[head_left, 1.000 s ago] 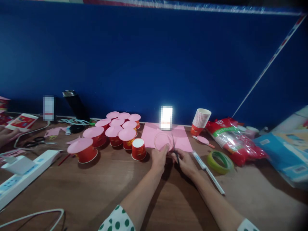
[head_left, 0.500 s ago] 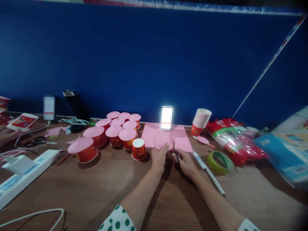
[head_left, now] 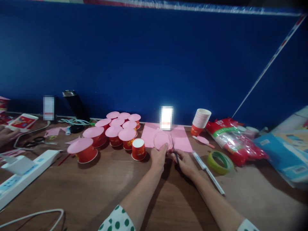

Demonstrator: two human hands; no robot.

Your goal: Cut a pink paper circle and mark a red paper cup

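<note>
**Pinching round pink paper (head_left: 161, 140) in left hand (head_left: 158, 158), gripping scissors (head_left: 177, 158) in right hand (head_left: 185, 163), just below centre of frame**

Pressing left thumb on top of the round piece at its near edge, closed up on it; can't make out most of the fingers underneath. Curling right fingers round the dark scissor handles, pointing blades up-frame, just right of the round piece. Can't tell blade gap or whether touching paper; too fine. Seeing a ring-like line round the piece; can't tell if cut strip or drawn.

Seeing behind it a larger pink sheet (head_left: 148, 136) on the brown table (head_left: 115, 192), with a bright pixelated rectangle (head_left: 166, 118) at its far edge.

Left of centre: seeing bunched red paper cups (head_left: 88, 154), upside down, topped with pink discs (head_left: 114, 131). Also seeing an upside-down cup (head_left: 139, 150) showing its white base, just left of left hand.

Right of centre: seeing a tilted cup stack (head_left: 201, 119), a red plastic bag (head_left: 243, 144), a yellow-green tape roll (head_left: 212, 165) and a slim white tool (head_left: 215, 181), lying near right hand.

Far left edge: seeing a co-worker's hand (head_left: 7, 136) at a red-and-white cup (head_left: 24, 122). Lower left: seeing a white power strip (head_left: 38, 165).
</note>
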